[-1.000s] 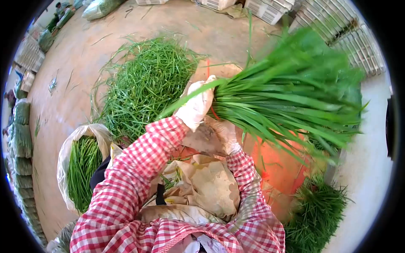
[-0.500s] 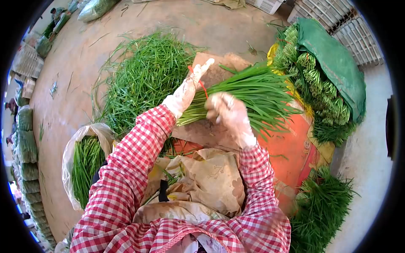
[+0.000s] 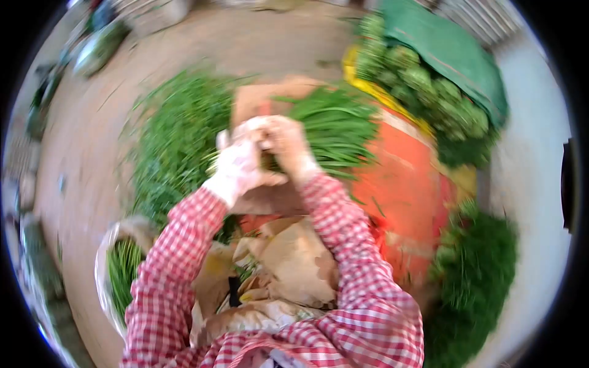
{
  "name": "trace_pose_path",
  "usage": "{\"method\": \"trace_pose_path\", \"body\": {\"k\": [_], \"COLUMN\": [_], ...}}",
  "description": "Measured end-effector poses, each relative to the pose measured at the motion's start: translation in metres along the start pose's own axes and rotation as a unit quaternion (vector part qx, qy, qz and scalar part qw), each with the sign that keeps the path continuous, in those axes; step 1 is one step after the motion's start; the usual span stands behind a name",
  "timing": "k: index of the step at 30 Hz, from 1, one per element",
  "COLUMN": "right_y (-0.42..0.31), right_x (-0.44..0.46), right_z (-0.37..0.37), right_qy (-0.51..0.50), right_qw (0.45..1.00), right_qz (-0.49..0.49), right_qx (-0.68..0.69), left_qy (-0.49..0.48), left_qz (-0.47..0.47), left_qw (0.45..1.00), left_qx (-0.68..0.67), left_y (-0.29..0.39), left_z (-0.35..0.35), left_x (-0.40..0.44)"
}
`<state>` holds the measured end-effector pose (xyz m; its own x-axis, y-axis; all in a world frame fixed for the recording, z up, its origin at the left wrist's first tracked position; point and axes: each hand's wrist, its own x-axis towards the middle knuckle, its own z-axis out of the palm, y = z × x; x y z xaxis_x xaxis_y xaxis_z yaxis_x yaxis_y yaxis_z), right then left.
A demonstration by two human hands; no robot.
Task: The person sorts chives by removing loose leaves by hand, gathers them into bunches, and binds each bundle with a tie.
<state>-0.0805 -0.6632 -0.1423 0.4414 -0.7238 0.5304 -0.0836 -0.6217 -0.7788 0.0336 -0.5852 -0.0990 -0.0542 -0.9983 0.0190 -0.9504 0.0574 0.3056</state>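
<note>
A bunch of long, flat-leaved garlic chives [image 3: 337, 126] lies on a brown board [image 3: 254, 98], leaf tips fanned to the right. My left hand [image 3: 238, 162], in a pale stained glove, wraps the stalk end, its thumb stretched out below. Against it presses my right hand [image 3: 285, 142], also gloved, fingers bent in over the stalks. A red strip [image 3: 264, 108] shows just above the fingers; the rest of it is hidden. Motion blur smears both hands, so what the right fingers pinch cannot be made out.
Left of the board is a loose heap of green leaves [image 3: 178, 135]. A plastic bag [image 3: 103, 276] holds more stalks at lower left. Bundled chives [image 3: 451, 98] under a green cloth [image 3: 448, 49] stand upper right. Another green pile [image 3: 475, 276] lies lower right, beside orange sheeting [image 3: 399, 184].
My hands have come together over the stalks; the right hand moved left to meet the left, which has lowered. The red strip stretched between them is now mostly hidden. The view has shifted.
</note>
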Motion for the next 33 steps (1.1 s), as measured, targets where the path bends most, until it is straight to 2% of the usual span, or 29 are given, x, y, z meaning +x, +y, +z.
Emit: {"method": "trace_pose_path", "body": {"k": [1, 2, 3, 4, 5, 6, 7, 8, 9, 10, 11, 12, 14, 15, 17, 18, 20, 22, 24, 26, 28, 30, 32, 33], "right_y": [-0.004, 0.014, 0.01, 0.004, 0.015, -0.004, -0.013, -0.019, -0.026, -0.034, -0.047, -0.042, -0.014, 0.003, 0.027, 0.031, 0.019, -0.002, -0.014, -0.025, -0.026, -0.04, -0.042, -0.05], "right_x": [0.001, -0.004, -0.002, -0.001, -0.001, 0.0, 0.003, -0.001, -0.007, -0.017, -0.035, -0.058, -0.095, -0.108, -0.107, -0.107, -0.121, -0.151, -0.19, -0.23, -0.261, -0.271, -0.267, -0.261], "right_z": [-0.001, 0.018, 0.019, 0.02, 0.032, 0.023, 0.023, 0.022, 0.022, 0.021, 0.017, 0.012, 0.002, 0.004, 0.014, 0.016, 0.001, -0.026, -0.056, -0.084, -0.097, -0.094, -0.087, -0.083], "right_qy": [-0.008, 0.011, 0.014, 0.016, 0.059, 0.09, 0.099, 0.107, 0.074, 0.034, -0.005, -0.073, -0.119, -0.078, -0.027, -0.058, -0.079, 0.012, 0.065, 0.135, 0.102, 0.168, 0.157, 0.171], "right_qw": [0.999, 0.934, 0.95, 0.961, 0.989, 0.972, 0.956, 0.937, 0.978, 0.996, 0.991, 0.99, 0.983, 0.988, 0.991, 0.988, 0.99, 0.99, 0.957, 0.913, 0.86, 0.856, 0.89, 0.892], "right_qz": [0.025, 0.19, 0.195, 0.201, 0.136, 0.19, 0.211, 0.219, 0.154, 0.086, 0.133, 0.099, 0.111, 0.111, 0.108, 0.14, 0.102, 0.132, 0.268, 0.359, 0.453, 0.443, 0.407, 0.408], "right_qx": [0.033, 0.301, 0.245, 0.187, 0.016, 0.108, 0.177, 0.249, 0.116, -0.019, -0.023, -0.065, -0.079, -0.08, -0.069, -0.038, -0.056, -0.046, -0.093, -0.14, -0.209, -0.207, -0.13, -0.095], "left_qy": [-0.058, -0.067, 0.019, -0.056, -0.104, -0.154, -0.159, -0.148, -0.143, -0.138, -0.137, -0.138, -0.093, -0.093, -0.139, -0.137, -0.174, -0.2, -0.218, -0.188, -0.178, -0.157, -0.174, -0.16], "left_qz": [0.009, -0.034, 0.004, -0.025, -0.028, -0.021, 0.004, -0.004, -0.021, -0.043, -0.067, -0.093, -0.072, -0.063, -0.067, -0.058, -0.078, -0.065, -0.089, -0.047, -0.031, 0.001, -0.037, -0.039], "left_qw": [0.992, 0.981, 0.989, 0.991, 0.966, 0.924, 0.926, 0.954, 0.973, 0.985, 0.988, 0.983, 0.992, 0.993, 0.986, 0.987, 0.982, 0.977, 0.971, 0.981, 0.978, 0.979, 0.962, 0.976], "left_qx": [0.115, 0.181, 0.146, 0.119, 0.236, 0.348, 0.343, 0.262, 0.179, 0.094, 0.009, -0.075, -0.042, -0.043, -0.059, -0.058, 0.007, 0.045, 0.036, -0.025, -0.105, -0.133, -0.205, -0.143], "left_y": [0.006, 0.021, -0.001, -0.025, -0.022, -0.018, -0.012, -0.019, -0.04, -0.06, -0.076, -0.081, -0.056, -0.053, -0.051, -0.044, -0.027, -0.021, -0.019, -0.034, -0.03, -0.026, -0.027, -0.03], "left_z": [0.007, 0.009, 0.033, 0.056, 0.055, 0.054, 0.053, 0.054, 0.053, 0.054, 0.059, 0.062, 0.06, 0.061, 0.056, 0.05, 0.032, 0.019, 0.017, 0.027, 0.025, 0.027, 0.024, 0.027], "left_x": [0.001, 0.003, 0.001, 0.003, 0.006, 0.008, 0.016, 0.023, 0.035, 0.045, 0.049, 0.046, 0.038, 0.037, 0.041, 0.044, 0.042, 0.046, 0.046, 0.044, 0.042, 0.037, 0.037, 0.041]}}
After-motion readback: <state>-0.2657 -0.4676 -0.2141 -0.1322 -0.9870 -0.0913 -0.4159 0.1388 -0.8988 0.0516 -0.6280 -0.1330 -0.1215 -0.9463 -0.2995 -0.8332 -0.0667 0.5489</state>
